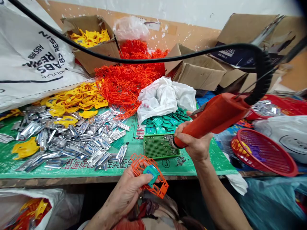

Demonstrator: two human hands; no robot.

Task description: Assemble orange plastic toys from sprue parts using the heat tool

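Left of the left hand, thin metal strips (96, 156) lie heaped on the surface (130, 145), with yellow plastic plates (80, 99) piled beyond them; the strips look light, stiff and slick, probably best taken by their long edges. The left hand (126, 187) is closed in a pinch on an orange plastic frame (164, 188) and a teal plastic piece (153, 175), its thumb pressing on the teal face. The open-barred frame looks very light and springy, its thin bars likely to bend or snap if squeezed, so its broader end seems the safer hold; the teal piece seems stiffer and smooth, suited to a thumb-and-finger grip by its rim. Just beyond and between the hands sits a green tray (153, 148) with small screws (169, 140), probably fiddly to pick up by fingertip. The right hand (198, 145) grips a red corded screwdriver (213, 116) around its lower barrel, tip down at the tray; it looks the heaviest item, rigid, with its black cable (261, 73) likely to tug, so a full wrap suits it.
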